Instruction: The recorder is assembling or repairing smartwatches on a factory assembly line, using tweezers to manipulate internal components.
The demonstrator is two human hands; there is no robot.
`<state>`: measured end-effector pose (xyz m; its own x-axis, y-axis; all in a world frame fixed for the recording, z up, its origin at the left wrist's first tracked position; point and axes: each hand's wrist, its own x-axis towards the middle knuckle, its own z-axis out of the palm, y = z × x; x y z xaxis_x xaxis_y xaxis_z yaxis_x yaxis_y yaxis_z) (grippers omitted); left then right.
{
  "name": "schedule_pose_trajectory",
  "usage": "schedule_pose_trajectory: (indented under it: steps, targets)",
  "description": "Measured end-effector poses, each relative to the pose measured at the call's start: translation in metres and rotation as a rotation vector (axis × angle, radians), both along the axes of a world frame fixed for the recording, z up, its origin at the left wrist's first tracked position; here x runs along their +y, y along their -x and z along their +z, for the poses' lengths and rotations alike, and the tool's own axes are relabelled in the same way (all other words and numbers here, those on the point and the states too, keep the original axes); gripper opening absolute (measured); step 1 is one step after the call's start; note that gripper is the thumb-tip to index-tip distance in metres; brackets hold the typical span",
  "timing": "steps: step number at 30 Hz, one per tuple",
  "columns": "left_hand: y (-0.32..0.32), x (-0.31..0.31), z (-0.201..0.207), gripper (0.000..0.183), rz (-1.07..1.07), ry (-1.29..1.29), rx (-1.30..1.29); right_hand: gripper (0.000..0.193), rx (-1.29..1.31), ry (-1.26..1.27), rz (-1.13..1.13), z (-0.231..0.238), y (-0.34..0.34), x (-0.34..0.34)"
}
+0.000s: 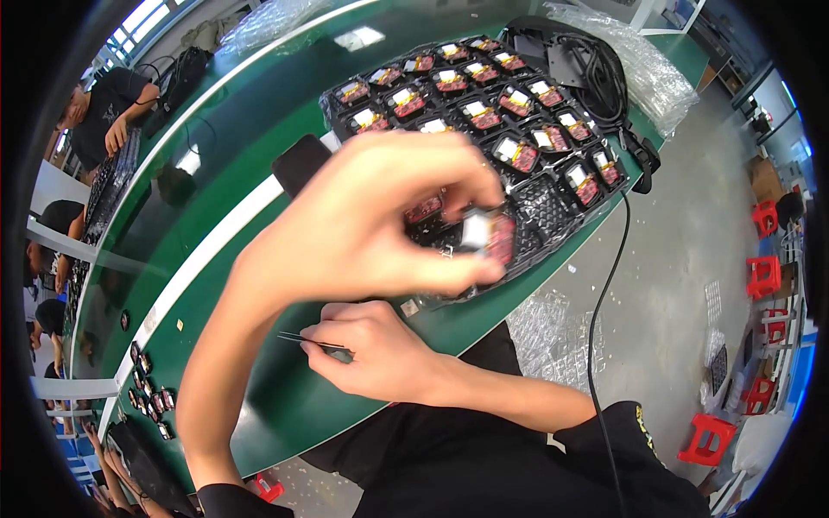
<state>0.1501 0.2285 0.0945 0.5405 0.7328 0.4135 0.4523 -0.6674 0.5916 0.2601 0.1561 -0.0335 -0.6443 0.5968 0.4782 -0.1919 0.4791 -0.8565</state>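
Note:
My left hand (363,224) is raised over the near edge of a black moulded tray (542,211), blurred by motion. Between its thumb and fingers is a small red circuit module (499,237) with a white block on it. Several similar red-and-white modules (518,155) sit in the tray's pockets; some pockets near the held module are bare. Below, close to the table edge, my right hand (371,350) is closed around thin metal tweezers (311,342), whose tips point left, apart from any part.
Small dark round parts (151,397) lie on the green table (285,406) at left. A black flat object (300,162) lies beside the tray. Behind it are a black bag with cables (596,78) and clear wrap (656,82). A black cord (594,319) hangs at right. Another person (108,112) works across the table.

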Motion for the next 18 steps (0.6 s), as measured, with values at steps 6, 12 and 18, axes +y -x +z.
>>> schedule_pose_trajectory:
  steps: [6, 12, 18]
  targets:
    - [-0.039, 0.069, -0.025, 0.049, -0.156, -0.128, 0.110, 0.013, 0.037, 0.030, -0.003, 0.002, 0.002, -0.002]
    - [-0.017, 0.036, -0.018, 0.045, -0.003, 0.020, 0.102, 0.012, 0.023, 0.015, -0.014, 0.000, 0.002, -0.002]
    - [0.104, -0.047, -0.035, 0.026, 0.514, -0.082, 0.139, 0.012, -0.065, -0.028, -0.038, 0.010, -0.005, -0.001]
